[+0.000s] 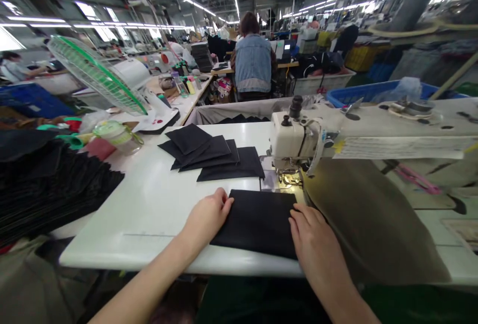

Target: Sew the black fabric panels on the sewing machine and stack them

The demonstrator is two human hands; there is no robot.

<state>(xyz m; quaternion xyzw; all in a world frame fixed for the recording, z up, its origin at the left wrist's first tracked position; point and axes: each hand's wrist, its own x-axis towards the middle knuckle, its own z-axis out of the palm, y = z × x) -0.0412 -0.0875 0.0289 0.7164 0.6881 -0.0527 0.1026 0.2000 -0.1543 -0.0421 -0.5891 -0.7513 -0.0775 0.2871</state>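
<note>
A black fabric panel (261, 222) lies flat on the white sewing table (149, 224), just in front of the sewing machine (295, 140) and its lit presser foot. At the panel's upper left edge my left hand (212, 214) is closed, its thumb and fingers pinching the cloth. My right hand (311, 229) rests on the right edge, fingers close together on the fabric. Behind the panel, several black fabric pieces (220, 155) lie overlapped. An olive-brown sheet (366, 214) spreads to the right of my right hand.
A tall pile of black cloth (45, 184) stands at the left, near a lidded plastic cup (119, 135) and a green-rimmed fan (100, 72). Further back, a person in a denim vest (253, 62) sits facing away. A blue bin (358, 94) stands behind the machine.
</note>
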